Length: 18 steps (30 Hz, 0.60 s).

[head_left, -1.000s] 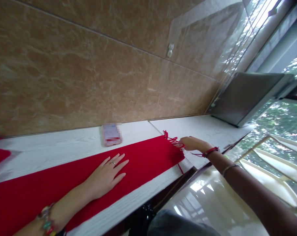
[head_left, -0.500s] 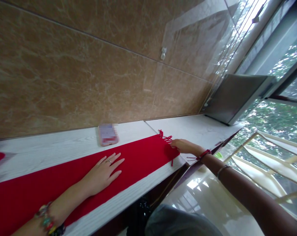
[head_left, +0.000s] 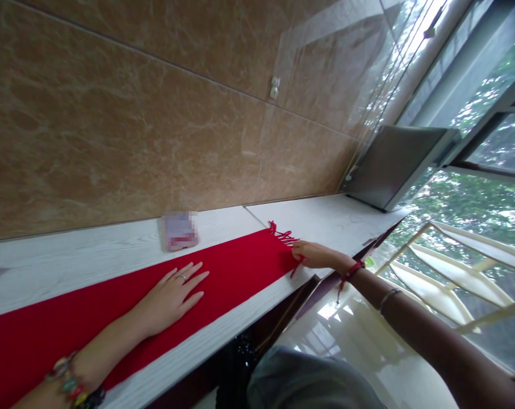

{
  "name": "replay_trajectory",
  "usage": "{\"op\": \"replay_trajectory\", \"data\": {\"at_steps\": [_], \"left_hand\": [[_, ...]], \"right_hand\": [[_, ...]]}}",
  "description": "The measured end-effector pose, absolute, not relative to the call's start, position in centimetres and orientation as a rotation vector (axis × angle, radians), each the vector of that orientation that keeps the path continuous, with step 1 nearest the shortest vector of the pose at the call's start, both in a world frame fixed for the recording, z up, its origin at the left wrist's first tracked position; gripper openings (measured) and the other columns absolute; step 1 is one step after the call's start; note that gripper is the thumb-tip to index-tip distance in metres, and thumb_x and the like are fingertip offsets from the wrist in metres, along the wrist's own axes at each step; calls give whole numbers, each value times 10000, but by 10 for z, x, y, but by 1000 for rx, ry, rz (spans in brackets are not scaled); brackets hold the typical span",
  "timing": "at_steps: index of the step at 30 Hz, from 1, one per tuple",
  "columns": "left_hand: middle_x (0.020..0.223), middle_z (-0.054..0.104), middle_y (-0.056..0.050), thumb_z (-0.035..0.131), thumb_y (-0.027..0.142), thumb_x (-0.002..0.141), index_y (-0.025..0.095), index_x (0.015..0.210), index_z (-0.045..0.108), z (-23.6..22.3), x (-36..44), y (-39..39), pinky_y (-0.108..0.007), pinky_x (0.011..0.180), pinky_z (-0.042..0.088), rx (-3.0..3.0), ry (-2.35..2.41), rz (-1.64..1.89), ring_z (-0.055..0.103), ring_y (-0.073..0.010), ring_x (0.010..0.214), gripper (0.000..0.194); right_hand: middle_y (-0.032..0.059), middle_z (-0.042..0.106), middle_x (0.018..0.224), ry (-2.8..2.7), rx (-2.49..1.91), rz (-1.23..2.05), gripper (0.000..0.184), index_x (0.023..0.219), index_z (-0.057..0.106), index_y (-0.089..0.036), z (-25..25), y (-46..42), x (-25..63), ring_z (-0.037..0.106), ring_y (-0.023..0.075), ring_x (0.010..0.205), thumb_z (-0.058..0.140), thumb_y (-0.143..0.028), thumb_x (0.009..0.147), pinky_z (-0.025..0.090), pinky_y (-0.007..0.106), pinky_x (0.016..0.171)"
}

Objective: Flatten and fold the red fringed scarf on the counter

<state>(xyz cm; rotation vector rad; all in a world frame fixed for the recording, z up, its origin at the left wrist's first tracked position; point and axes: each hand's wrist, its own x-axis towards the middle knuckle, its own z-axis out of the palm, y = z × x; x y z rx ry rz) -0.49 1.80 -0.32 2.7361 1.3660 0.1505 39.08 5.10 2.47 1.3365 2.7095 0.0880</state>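
Note:
A long red scarf (head_left: 240, 270) with a fringe (head_left: 285, 236) at its far right end lies stretched flat along a narrow white counter. My left hand (head_left: 170, 301) rests flat on the middle of it, fingers spread, with a ring on one finger. At the fringed end, my right hand (head_left: 314, 254) has its fingers closed on the near corner of the scarf. A few strands hang down below that hand. The fingertips are partly hidden.
A phone-like object (head_left: 179, 233), its face blurred, lies on the white counter (head_left: 91, 244) behind the scarf. A brown tiled wall (head_left: 155, 130) rises behind. A grey metal box (head_left: 393, 162) stands at the far right end. Pale rack shelves (head_left: 448, 278) stand at right.
The whole view has shifted slightly. My right hand's grip has moved a little at the fringed corner, and the strands there now hang differently. My left hand stays flat on the scarf.

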Motion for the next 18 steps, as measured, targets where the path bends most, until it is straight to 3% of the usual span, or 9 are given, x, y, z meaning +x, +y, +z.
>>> {"op": "replay_trajectory", "data": {"at_steps": [5,12,18], "left_hand": [[1391,303,-48,329,416,866,262,1292,383,-4,-7,18,-421,1013,250,2740,1354,190,287,-228,1263,456],[1398,288,-43,334,411,865,260,1298,372,-4,-7,18,-417,1027,228,2718,1369,173,271,-221,1272,460],[1398,291,-51,324,398,873,253,1304,365,2,-4,15,-412,1025,231,2708,1375,127,271,-224,1271,456]], "right_hand": [[87,578,683,2515,1633,291,196,652,573,-128,34,57,451,529,156,646,415,-44,732,406,271,600],[75,583,955,2723,1540,274,241,891,587,-151,45,80,378,508,144,904,412,-71,745,389,259,783],[28,593,718,2698,1398,82,170,695,574,-153,22,71,359,500,110,639,433,-59,700,385,221,599]]}}
